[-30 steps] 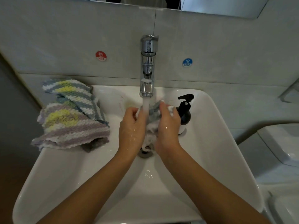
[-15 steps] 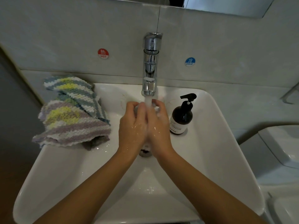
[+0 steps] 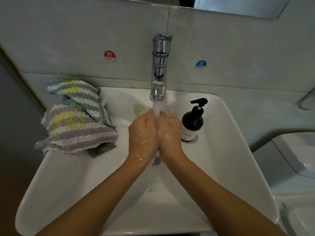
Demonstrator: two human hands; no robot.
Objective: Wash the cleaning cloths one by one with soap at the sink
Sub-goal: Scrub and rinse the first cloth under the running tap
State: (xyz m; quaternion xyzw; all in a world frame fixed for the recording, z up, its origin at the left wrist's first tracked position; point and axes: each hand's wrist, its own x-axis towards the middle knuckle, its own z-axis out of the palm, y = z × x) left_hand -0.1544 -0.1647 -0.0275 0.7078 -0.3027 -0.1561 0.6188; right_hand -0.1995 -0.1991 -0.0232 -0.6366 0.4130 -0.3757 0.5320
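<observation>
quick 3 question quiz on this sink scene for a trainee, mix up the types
1. True or false: water is running from the faucet.
2. On which side of the sink does the soap bottle stand: the HOT sticker side or the COLD sticker side?
3. Where do the striped cloths lie? A) in the drain B) on the sink's left rim C) on the faucet

Key: 1 true; 2 COLD side; 3 B

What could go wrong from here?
1. The pile of striped cloths overhangs the sink rim at the left and may slide off.
2. The soap bottle stands beside the right hand; scrubbing could tip it.
3. Water from the tap hits both hands, left hand included, and may splash out.
</observation>
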